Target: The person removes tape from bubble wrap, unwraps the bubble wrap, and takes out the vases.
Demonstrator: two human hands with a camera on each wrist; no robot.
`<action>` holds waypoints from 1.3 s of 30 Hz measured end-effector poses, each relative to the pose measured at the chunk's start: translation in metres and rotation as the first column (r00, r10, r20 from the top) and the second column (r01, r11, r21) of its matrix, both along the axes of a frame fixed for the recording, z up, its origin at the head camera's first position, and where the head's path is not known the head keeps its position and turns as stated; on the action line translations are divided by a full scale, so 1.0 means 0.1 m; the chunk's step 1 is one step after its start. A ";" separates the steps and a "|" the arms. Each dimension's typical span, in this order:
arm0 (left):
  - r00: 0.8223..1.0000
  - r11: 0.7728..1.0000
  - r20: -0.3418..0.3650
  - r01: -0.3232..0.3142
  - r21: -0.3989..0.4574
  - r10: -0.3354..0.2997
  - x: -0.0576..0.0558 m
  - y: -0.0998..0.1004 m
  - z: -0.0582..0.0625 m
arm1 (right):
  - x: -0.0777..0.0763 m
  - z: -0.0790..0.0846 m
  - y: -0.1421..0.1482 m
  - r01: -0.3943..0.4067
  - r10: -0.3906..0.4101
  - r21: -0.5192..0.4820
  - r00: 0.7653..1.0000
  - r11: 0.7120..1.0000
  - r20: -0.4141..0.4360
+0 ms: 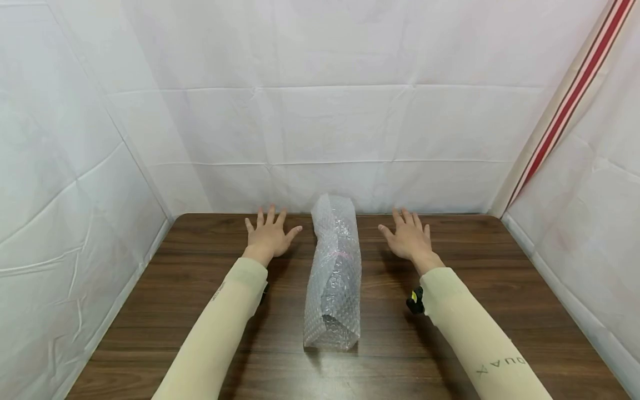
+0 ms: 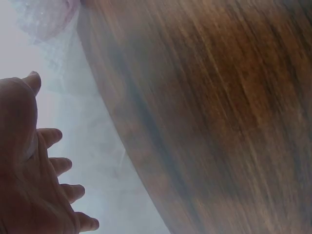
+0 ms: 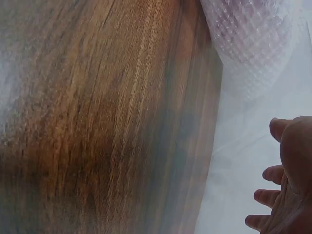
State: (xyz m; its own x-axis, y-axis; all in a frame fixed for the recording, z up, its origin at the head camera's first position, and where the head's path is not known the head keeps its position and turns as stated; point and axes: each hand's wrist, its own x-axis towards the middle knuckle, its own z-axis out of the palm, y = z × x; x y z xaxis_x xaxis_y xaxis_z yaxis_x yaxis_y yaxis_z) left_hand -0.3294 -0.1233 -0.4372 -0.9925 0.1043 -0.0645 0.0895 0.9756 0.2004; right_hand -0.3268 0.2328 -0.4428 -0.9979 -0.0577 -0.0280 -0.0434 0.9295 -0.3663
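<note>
A long bundle in clear bubble wrap (image 1: 336, 272) lies lengthwise on the table between the two hands. Something greyish with a pink band shows faintly through the wrap; its kind cannot be made out. To its left, the left hand (image 1: 269, 236) is held palm down with fingers spread, holding nothing. On the other side, the right hand (image 1: 409, 236) is spread the same way, apart from the bundle. Part of the bubble wrap (image 3: 253, 39) also appears at the top of the right wrist view, and a blurred corner of it in the left wrist view.
The dark brown wood-grain table (image 1: 200, 278) reaches back to a white cloth wall (image 1: 325, 122). White cloth also hangs at both sides, with a red-striped strip (image 1: 570, 111) at the back right corner. A small black device (image 1: 415, 301) sits at the right wrist.
</note>
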 end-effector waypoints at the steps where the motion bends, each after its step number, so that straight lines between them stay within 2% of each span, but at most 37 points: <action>1: 1.000 1.000 0.001 0.003 -0.005 -0.003 0.00 0.00 0.00 | 0.00 0.00 -0.01 -0.001 0.001 0.000 1.000 1.000 0.001; 9: 1.000 1.000 0.002 0.028 0.013 -0.028 0.06 0.04 0.03 | 0.07 0.02 -0.06 -0.026 0.026 0.009 1.000 1.000 0.002; 14: 0.999 0.999 -0.013 0.043 -0.005 -0.043 0.10 0.06 0.04 | 0.12 0.01 -0.06 -0.042 0.042 0.028 0.999 0.999 0.009; 31: 0.995 0.995 -0.021 0.094 0.027 -0.093 0.37 0.06 0.06 | 0.34 -0.03 -0.07 -0.095 0.095 0.014 0.995 0.995 -0.001; 39: 0.991 0.991 -0.054 0.127 0.043 -0.124 0.50 0.08 0.06 | 0.45 -0.05 -0.10 -0.119 0.120 0.025 0.992 0.993 -0.034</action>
